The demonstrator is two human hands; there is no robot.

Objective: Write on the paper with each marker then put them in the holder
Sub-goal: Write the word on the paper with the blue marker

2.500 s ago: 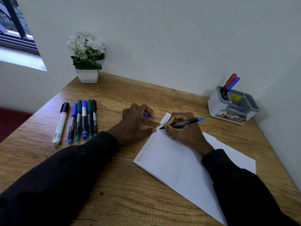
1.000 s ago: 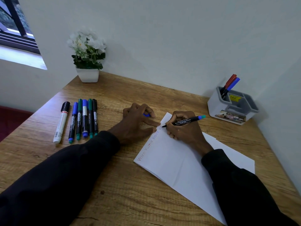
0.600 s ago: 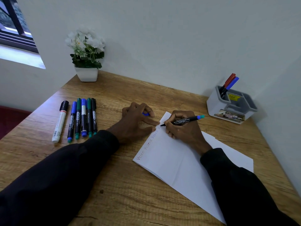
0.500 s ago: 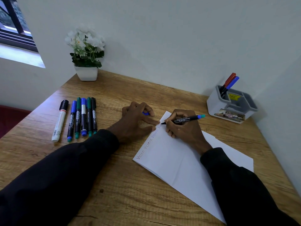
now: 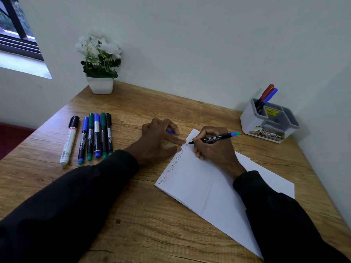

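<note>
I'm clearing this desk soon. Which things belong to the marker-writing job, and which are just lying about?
Part of the job: paper; marker gripped by the right hand; blue cap held in the left hand; six markers in a row; holder with two markers in it.
Just lying about: potted flowers; window.
</note>
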